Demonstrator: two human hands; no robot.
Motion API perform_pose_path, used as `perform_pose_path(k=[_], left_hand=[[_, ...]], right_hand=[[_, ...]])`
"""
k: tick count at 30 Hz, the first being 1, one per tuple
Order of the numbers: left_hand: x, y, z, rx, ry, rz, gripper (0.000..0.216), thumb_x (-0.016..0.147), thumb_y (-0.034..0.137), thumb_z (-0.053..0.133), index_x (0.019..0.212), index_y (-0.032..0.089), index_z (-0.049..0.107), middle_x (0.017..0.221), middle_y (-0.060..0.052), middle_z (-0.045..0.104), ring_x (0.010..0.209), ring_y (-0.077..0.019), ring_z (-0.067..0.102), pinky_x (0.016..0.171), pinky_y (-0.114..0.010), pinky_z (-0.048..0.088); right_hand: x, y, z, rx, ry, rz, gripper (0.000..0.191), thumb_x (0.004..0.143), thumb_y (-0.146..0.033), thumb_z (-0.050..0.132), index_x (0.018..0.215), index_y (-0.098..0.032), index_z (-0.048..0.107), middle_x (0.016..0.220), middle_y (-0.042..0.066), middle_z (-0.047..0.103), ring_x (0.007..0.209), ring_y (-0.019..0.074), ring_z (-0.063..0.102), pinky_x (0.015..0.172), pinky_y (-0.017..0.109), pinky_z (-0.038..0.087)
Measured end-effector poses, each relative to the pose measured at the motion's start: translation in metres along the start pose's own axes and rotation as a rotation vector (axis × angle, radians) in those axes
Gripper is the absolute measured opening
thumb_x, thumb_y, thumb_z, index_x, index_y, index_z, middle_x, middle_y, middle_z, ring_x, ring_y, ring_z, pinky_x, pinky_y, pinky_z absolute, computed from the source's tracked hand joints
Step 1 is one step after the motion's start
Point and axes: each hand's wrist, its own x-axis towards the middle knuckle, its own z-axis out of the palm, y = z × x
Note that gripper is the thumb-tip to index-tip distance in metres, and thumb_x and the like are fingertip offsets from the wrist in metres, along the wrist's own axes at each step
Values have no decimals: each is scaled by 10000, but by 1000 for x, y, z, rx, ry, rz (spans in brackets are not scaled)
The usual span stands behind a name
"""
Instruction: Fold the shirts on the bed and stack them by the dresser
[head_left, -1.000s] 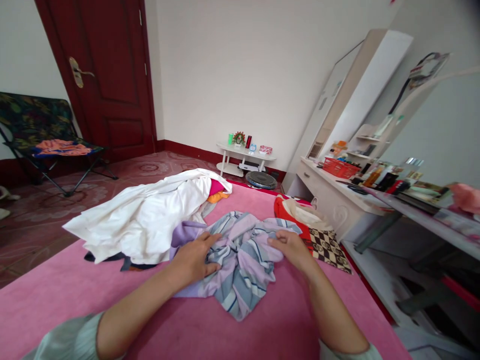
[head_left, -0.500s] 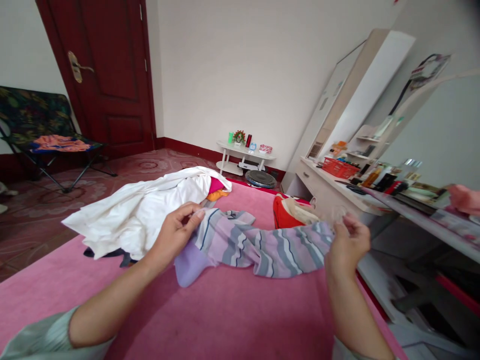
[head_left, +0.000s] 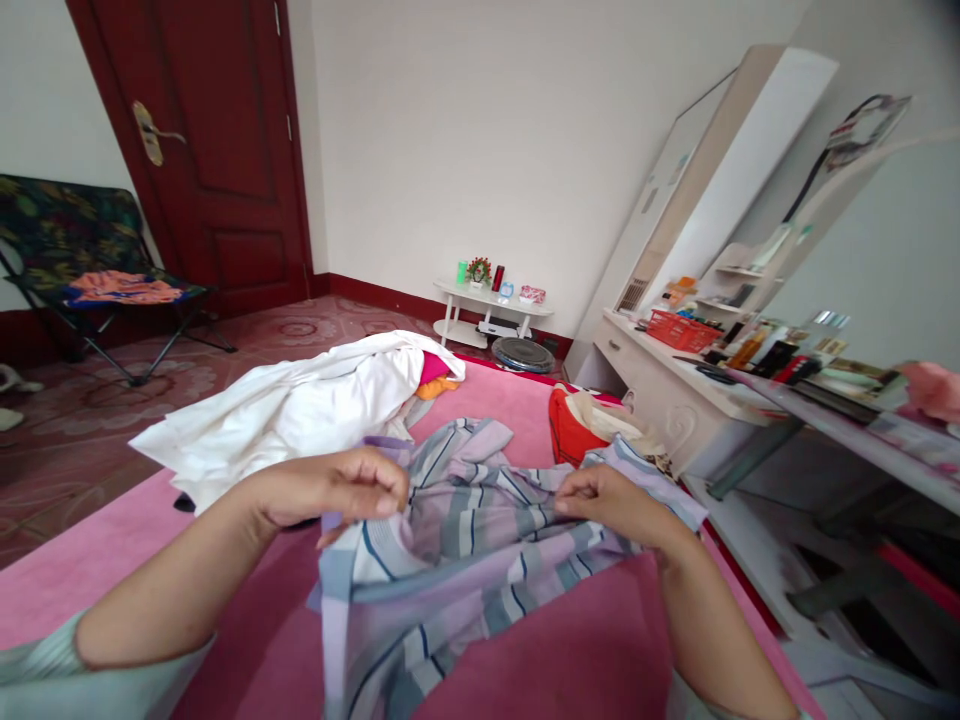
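Note:
A striped shirt [head_left: 472,515] in lilac, grey and white spreads across the pink bed cover [head_left: 570,640], its near part drooping toward me. My left hand [head_left: 352,490] pinches a pale edge of the shirt at its left side. Closed on the cloth farther right is my right hand [head_left: 611,500], with thumb and fingers together. A sleeve-like part of the shirt lies beyond my right wrist. Some plain purple cloth [head_left: 390,445] shows behind my left hand; whether it belongs to the shirt I cannot tell.
White clothing [head_left: 300,415] lies in a heap at left, with pink and orange cloth [head_left: 441,385] by it. Red and beige garments [head_left: 577,425] rest at the right edge. A dressing table [head_left: 645,385] stands right, a folding chair [head_left: 97,260] left.
My hands have come closer together, the right one moving left. The shirt, stretched sideways before, now opens out and hangs toward me.

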Motion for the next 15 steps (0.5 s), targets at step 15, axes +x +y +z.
perform_pose_path(k=[15], left_hand=[[35, -52, 5, 1167, 413, -114, 393, 683, 229, 613, 1075, 243, 637, 997, -68, 654, 902, -246, 621, 753, -307, 446]], right_hand=[[33, 26, 36, -211, 509, 53, 176, 744, -290, 552, 755, -164, 675, 682, 40, 656, 677, 199, 608, 673, 301, 453]])
